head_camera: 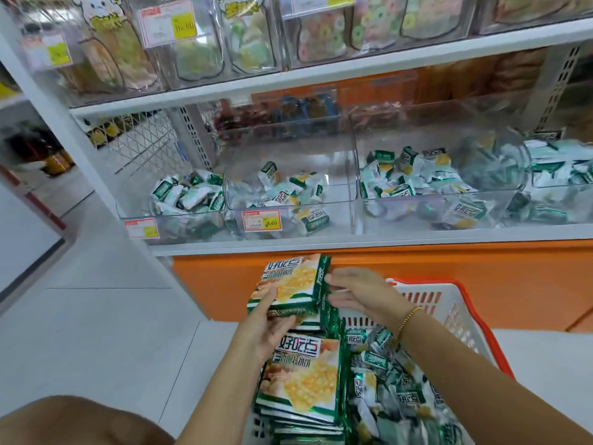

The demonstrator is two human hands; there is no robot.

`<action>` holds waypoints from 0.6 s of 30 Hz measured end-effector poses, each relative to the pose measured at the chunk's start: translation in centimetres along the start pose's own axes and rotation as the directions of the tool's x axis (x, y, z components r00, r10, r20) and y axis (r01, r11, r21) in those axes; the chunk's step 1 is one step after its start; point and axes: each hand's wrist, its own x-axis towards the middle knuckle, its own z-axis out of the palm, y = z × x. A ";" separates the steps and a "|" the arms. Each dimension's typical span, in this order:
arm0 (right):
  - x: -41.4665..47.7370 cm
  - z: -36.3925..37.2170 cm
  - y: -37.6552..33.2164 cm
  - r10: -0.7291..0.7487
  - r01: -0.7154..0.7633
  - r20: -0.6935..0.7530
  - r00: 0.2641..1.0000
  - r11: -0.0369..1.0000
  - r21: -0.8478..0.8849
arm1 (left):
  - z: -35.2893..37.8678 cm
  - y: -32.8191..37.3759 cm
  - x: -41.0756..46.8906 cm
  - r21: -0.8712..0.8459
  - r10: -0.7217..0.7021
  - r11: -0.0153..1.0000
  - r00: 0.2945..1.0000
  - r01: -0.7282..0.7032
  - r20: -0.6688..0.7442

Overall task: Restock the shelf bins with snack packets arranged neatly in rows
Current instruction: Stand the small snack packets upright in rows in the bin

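My left hand point(268, 329) grips the near end of a stack of large green-and-white snack bags point(290, 284), lifted above the basket. At the stack's right edge my right hand point(356, 293) touches the bags with straight fingers. More large bags point(305, 380) lie stacked in the white basket point(449, 303) with an orange rim, beside several small loose packets point(394, 390). On the lower shelf, clear bins point(288, 194) hold loose small green-and-white packets point(414, 178).
An orange base panel point(481, 261) runs under the white shelf edge. The upper shelf carries clear bins of other sweets point(324, 36) with price tags. Grey floor tiles point(112, 316) extend to the left. My knee point(80, 422) shows at the bottom left.
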 end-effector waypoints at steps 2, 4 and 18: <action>0.5 0.7 1.2 0.004 -0.004 -0.006 1.000 0.998 -0.057 | -0.2 -1.0 1.2 0.095 0.050 0.994 0.997 -0.045 -0.055; 0.9 1.2 1.9 -0.025 0.024 -0.010 1.000 0.996 -0.087 | -0.6 -1.7 2.0 0.180 0.099 0.980 0.993 -0.085 -0.068; -2.0 3.2 8.6 0.475 -0.465 -0.133 0.870 0.880 0.101 | -3.9 -0.9 0.8 0.848 0.040 0.530 0.998 0.020 -0.048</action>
